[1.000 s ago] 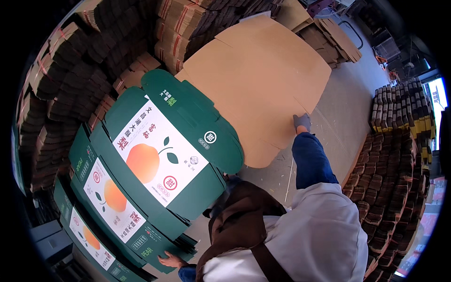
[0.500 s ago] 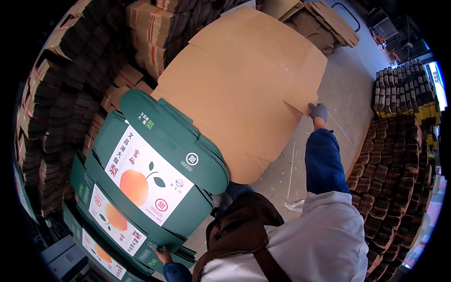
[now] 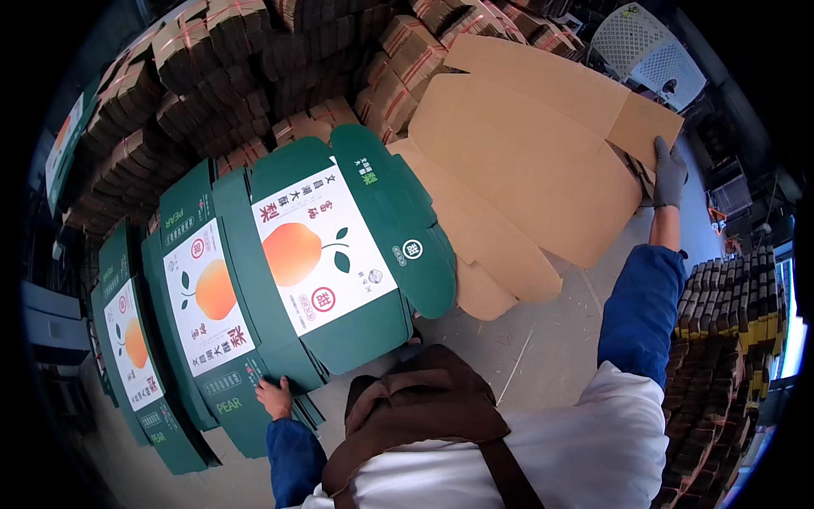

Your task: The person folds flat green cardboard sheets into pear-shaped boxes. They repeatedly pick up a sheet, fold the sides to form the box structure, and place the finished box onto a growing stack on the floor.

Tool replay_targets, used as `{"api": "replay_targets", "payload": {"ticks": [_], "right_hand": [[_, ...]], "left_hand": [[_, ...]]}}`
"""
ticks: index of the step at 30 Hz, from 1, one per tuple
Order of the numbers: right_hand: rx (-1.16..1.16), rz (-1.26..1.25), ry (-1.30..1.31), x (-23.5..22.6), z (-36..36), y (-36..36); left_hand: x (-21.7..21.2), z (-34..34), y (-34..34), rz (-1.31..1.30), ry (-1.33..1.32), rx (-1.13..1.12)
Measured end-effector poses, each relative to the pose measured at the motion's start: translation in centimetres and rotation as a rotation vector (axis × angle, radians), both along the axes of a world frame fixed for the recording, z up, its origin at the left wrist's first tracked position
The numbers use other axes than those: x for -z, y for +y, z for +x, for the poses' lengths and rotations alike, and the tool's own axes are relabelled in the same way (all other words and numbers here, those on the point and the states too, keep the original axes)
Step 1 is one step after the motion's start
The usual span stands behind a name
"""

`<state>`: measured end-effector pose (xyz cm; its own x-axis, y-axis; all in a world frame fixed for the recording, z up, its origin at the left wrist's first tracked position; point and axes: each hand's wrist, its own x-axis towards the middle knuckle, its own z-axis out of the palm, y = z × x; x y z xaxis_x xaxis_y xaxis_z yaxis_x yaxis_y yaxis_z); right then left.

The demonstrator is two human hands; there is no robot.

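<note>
My right hand [image 3: 670, 174], in a grey glove, grips the far right edge of a large flat cardboard box blank [image 3: 534, 153], plain brown side up. The blank is held out to the right, bent along its creases, its near-left edge against the stack of green printed box blanks [image 3: 356, 339]. These green blanks carry white panels with a round orange fruit and leaves. My left hand [image 3: 275, 399] is bare; its fingers lie apart on the near edge of a green blank's flap [image 3: 233, 403]. The underside of the brown blank is hidden.
Strapped bundles of folded brown cardboard [image 3: 305, 51] are piled high along the far left. More bundles [image 3: 721, 365] stand at the right. White perforated plastic panels [image 3: 649, 55] are at the far right. Grey floor [image 3: 509, 356] with small scraps shows in front of me.
My view has swung to the right. The brown blank has shifted right and folded more along its creases, still in my right hand. My left hand stays at the green blanks.
</note>
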<state>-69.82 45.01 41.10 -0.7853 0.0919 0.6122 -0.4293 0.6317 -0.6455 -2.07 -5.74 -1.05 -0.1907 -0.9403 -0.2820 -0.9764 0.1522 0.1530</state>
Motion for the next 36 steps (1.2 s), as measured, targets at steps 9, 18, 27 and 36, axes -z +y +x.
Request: {"api": "replay_targets", "payload": {"ticks": [9, 18, 27, 36], "right_hand": [[-0.750, 0.443, 0.348, -11.4, 32.8, -31.4], [-1.161, 0.826, 0.610, 15.3, 50.6, -43.0], [-1.509, 0.594, -1.055, 19.9, 38.7, -50.8], [-0.889, 0.306, -1.083, 31.0, 11.0, -68.2]], "left_hand": [[-12.2, -3.9, -1.6, 0.246, 1.046, -0.034], [-22.6, -4.0, -6.4, 1.187, 1.568, -0.333], [-21.7, -1.3, -7.3, 0.971, 1.072, -0.435], [-24.0, -2.8, -4.1, 0.764, 1.099, -0.294]]}}
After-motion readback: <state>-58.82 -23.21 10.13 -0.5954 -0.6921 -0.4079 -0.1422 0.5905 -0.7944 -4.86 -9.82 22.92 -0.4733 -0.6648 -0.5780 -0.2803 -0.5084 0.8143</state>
